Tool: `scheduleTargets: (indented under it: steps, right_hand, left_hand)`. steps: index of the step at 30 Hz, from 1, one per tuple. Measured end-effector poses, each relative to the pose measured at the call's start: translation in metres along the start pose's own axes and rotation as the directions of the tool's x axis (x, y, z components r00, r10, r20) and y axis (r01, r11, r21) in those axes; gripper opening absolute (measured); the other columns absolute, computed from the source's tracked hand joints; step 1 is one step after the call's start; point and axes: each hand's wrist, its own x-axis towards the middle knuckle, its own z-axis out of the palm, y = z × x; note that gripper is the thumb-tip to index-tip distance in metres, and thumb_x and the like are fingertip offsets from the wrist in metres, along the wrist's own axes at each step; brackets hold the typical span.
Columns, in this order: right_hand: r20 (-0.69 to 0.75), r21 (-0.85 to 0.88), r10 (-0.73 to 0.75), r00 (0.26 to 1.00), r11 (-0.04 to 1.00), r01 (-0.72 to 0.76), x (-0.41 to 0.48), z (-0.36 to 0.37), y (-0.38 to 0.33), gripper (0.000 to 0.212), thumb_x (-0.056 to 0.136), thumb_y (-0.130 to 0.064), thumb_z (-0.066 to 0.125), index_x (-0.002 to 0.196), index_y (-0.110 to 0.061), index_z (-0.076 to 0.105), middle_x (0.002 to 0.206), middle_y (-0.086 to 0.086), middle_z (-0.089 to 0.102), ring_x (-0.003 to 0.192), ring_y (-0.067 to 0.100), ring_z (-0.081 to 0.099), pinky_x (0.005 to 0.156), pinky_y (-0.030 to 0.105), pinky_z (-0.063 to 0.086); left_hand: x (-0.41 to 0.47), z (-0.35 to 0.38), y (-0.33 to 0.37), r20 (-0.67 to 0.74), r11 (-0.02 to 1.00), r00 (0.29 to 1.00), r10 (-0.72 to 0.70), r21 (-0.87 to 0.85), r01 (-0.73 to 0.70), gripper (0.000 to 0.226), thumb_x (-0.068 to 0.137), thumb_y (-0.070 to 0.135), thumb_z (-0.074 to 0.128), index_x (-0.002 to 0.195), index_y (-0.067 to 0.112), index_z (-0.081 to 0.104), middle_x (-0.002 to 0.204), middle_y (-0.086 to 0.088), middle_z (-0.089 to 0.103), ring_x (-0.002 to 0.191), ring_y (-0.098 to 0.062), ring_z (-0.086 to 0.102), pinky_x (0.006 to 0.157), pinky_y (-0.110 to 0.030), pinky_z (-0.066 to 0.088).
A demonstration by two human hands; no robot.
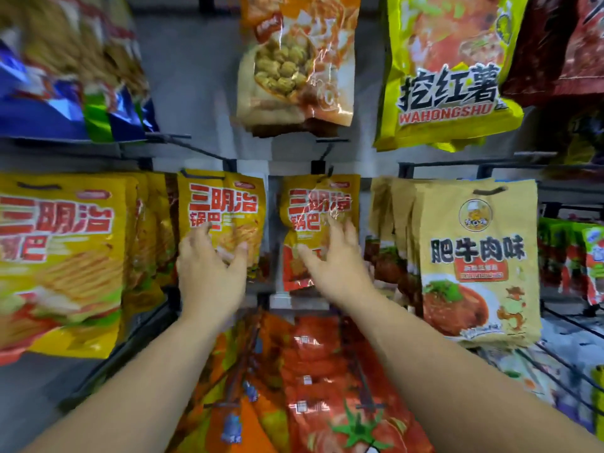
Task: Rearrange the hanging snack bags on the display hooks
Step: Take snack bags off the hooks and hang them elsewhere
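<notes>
reaching w/ both hands into the middle row, we have the left hand (209, 269) spread over the lower part of the left sandwich-crisp bag (225, 204) and the right hand (336, 259) spread over the right sandwich-crisp bag (313, 204). both grips are wide and fanned, nothing pinched yet. whether the palms actually press the film, we can't tell. the two bags hang side by side, the right one on a black hook (322, 166), w/ a stack of the same yellow bags (65, 250) to the left and beige beef-flavour bags (477, 256) to the right.

to do this step well, imo we shouldn't yank from the bottom: the film looks slick and crinkly, and the hang-hole up top prob tears easily. better to move a grip up near the header, pinch there, lift slightly, then draw the bag straight along the hook toward us. one bag at a time, other hand steadying the neighbour so it doesn't swing off.
</notes>
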Motion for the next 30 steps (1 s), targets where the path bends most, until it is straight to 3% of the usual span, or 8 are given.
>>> scheduleTargets:
  steps: [3, 8, 11, 13, 17, 23, 26, 30]
  right_hand:
    - [-0.059, 0.081, 0.207, 0.976, 0.976, -0.202, 0.031, 0.01, 0.007, 0.093, 0.094, -0.052, 0.066, 0.165, -0.019, 0.016, 0.173, 0.016, 0.011, 0.159, 0.034, 0.01, 0.126, 0.042, 0.016]
    - [-0.094, 0.122, 0.316, 0.944, 0.945, -0.304, 0.052, 0.015, 0.019, 0.103, 0.086, -0.054, 0.075, 0.164, -0.021, 0.016, 0.17, 0.016, 0.022, 0.155, 0.038, 0.023, 0.125, 0.049, 0.023]
    - [-0.104, 0.218, 0.349, 0.931, 0.922, -0.321, 0.057, 0.019, 0.027, 0.114, 0.062, -0.07, 0.07, 0.157, -0.029, 0.024, 0.154, 0.012, 0.048, 0.14, 0.039, 0.048, 0.116, 0.057, 0.039]
    - [-0.097, 0.256, 0.36, 0.928, 0.91, -0.327, 0.058, 0.022, 0.031, 0.114, 0.054, -0.072, 0.064, 0.154, -0.031, 0.027, 0.145, 0.01, 0.056, 0.132, 0.038, 0.055, 0.112, 0.058, 0.043]
    - [-0.142, 0.346, 0.409, 0.901, 0.874, -0.342, 0.052, 0.024, 0.016, 0.094, 0.07, -0.05, 0.078, 0.15, -0.024, 0.037, 0.14, 0.013, 0.056, 0.124, 0.038, 0.059, 0.109, 0.054, 0.047]
    - [-0.182, 0.616, 0.505, 0.844, 0.728, -0.302, 0.045, 0.019, 0.006, 0.05, 0.094, -0.032, 0.073, 0.135, -0.016, 0.049, 0.121, 0.004, 0.065, 0.113, 0.029, 0.065, 0.102, 0.05, 0.053]
    - [-0.196, 0.629, 0.496, 0.846, 0.725, -0.28, 0.044, 0.016, 0.008, 0.017, 0.095, -0.034, 0.072, 0.093, -0.018, 0.064, 0.101, 0.004, 0.073, 0.098, 0.031, 0.071, 0.094, 0.054, 0.058]
    - [-0.175, 0.592, 0.477, 0.861, 0.75, -0.296, 0.044, 0.011, 0.01, 0.025, 0.096, -0.035, 0.067, 0.08, -0.016, 0.062, 0.089, 0.011, 0.075, 0.087, 0.036, 0.073, 0.085, 0.061, 0.06]
  left_hand:
    - [0.023, 0.005, -0.015, 0.043, 0.998, 0.998, -0.056, 0.024, 0.055, 0.082, 0.095, 0.045, 0.069, 0.159, 0.011, 0.03, 0.16, -0.016, 0.033, 0.146, -0.04, 0.036, 0.121, -0.052, 0.031]
    - [0.032, 0.018, -0.038, 0.161, 0.991, 0.978, -0.133, 0.043, 0.128, 0.097, 0.093, 0.051, 0.07, 0.165, 0.021, 0.012, 0.173, -0.015, 0.007, 0.156, -0.042, 0.017, 0.126, -0.052, 0.022]
    - [0.038, 0.021, -0.047, 0.159, 0.981, 0.969, -0.192, 0.045, 0.187, 0.099, 0.093, 0.053, 0.07, 0.166, 0.025, 0.009, 0.173, -0.012, 0.009, 0.156, -0.041, 0.018, 0.125, -0.055, 0.023]
    - [0.044, 0.025, -0.049, 0.172, 0.975, 0.96, -0.221, 0.024, 0.22, 0.098, 0.093, 0.052, 0.07, 0.165, 0.027, 0.009, 0.171, -0.012, 0.016, 0.154, -0.04, 0.022, 0.124, -0.057, 0.027]
    - [0.055, 0.033, -0.047, 0.164, 0.957, 0.952, -0.26, -0.091, 0.277, 0.085, 0.095, 0.045, 0.067, 0.163, 0.025, 0.019, 0.163, -0.012, 0.034, 0.146, -0.041, 0.037, 0.119, -0.059, 0.034]
    - [0.065, 0.04, -0.046, 0.153, 0.921, 0.937, -0.313, -0.192, 0.339, 0.086, 0.097, 0.05, 0.063, 0.164, 0.026, 0.015, 0.161, -0.011, 0.036, 0.145, -0.04, 0.04, 0.118, -0.059, 0.036]
    - [0.07, 0.038, -0.046, 0.154, 0.917, 0.928, -0.34, -0.164, 0.363, 0.092, 0.097, 0.048, 0.065, 0.166, 0.02, 0.011, 0.161, -0.016, 0.034, 0.145, -0.043, 0.038, 0.119, -0.057, 0.035]
    - [0.066, 0.036, -0.042, 0.159, 0.924, 0.925, -0.345, -0.116, 0.364, 0.089, 0.101, 0.039, 0.063, 0.166, 0.017, 0.007, 0.16, -0.018, 0.03, 0.142, -0.043, 0.04, 0.116, -0.056, 0.039]
